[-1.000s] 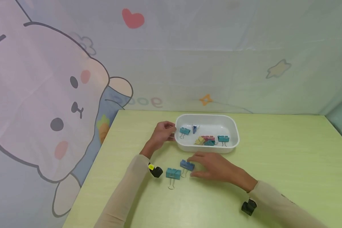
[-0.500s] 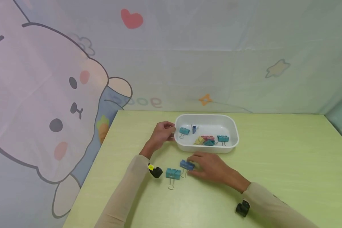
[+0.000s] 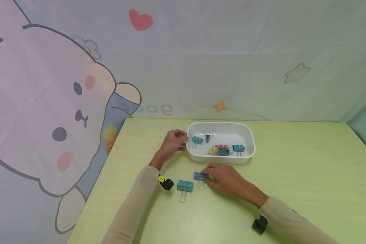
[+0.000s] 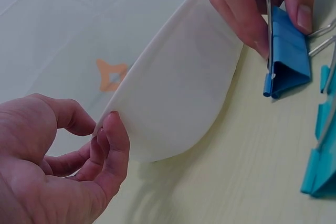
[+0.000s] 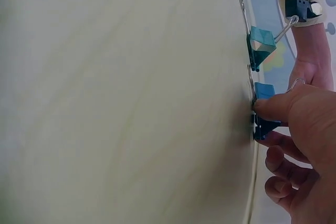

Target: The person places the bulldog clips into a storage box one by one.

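Observation:
My right hand (image 3: 227, 179) pinches a blue binder clip (image 3: 198, 176) between thumb and fingers, just in front of the white plastic tray (image 3: 219, 159). In the right wrist view the thumb presses on the body of the blue binder clip (image 5: 264, 92), and its wire handles stick out. A larger teal binder clip (image 3: 185, 185) lies on the table to its left. My left hand (image 3: 172, 144) holds the tray's left end; in the left wrist view its thumb and fingertips pinch the tray rim (image 4: 149, 51).
Inside the tray lie several binder clips: teal ones (image 3: 238, 148), a dark blue one (image 3: 208, 138), a yellow one (image 3: 213, 150) and a pink one (image 3: 222, 147). The light green table (image 3: 305, 162) ends at a printed cloth backdrop (image 3: 247, 67).
My right hand has closed its fingers onto the blue binder clip, which has turned slightly so its handle points more straight toward me. The left hand stays at the tray.

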